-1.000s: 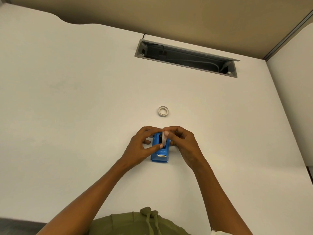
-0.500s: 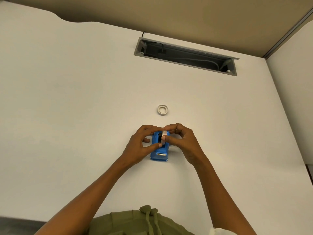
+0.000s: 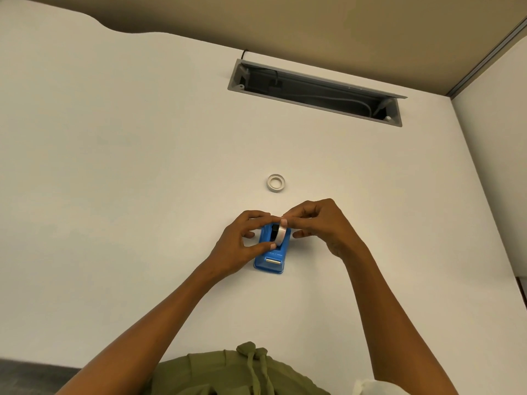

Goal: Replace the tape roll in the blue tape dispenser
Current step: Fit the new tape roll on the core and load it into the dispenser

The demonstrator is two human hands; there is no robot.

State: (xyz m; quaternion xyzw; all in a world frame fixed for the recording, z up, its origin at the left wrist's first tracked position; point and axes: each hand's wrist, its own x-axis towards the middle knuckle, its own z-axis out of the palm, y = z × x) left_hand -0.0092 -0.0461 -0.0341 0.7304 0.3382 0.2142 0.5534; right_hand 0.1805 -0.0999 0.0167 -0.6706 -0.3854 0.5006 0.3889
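Observation:
The blue tape dispenser sits on the white desk, its cutter end toward me. A white tape roll stands on edge over the dispenser's slot, beside a black hub. My left hand pinches the roll from the left, thumb at its lower edge and fingers over its top. My right hand holds the roll's top and right side with its fingertips. A second white tape roll lies flat on the desk just beyond my hands.
A grey cable tray opening with wires inside is recessed into the desk at the back. A partition wall stands along the right side. My olive-green garment is at the near desk edge.
The roll has tilted slightly and my right hand has shifted a little right and up on it. The dispenser and the spare roll stay where they were.

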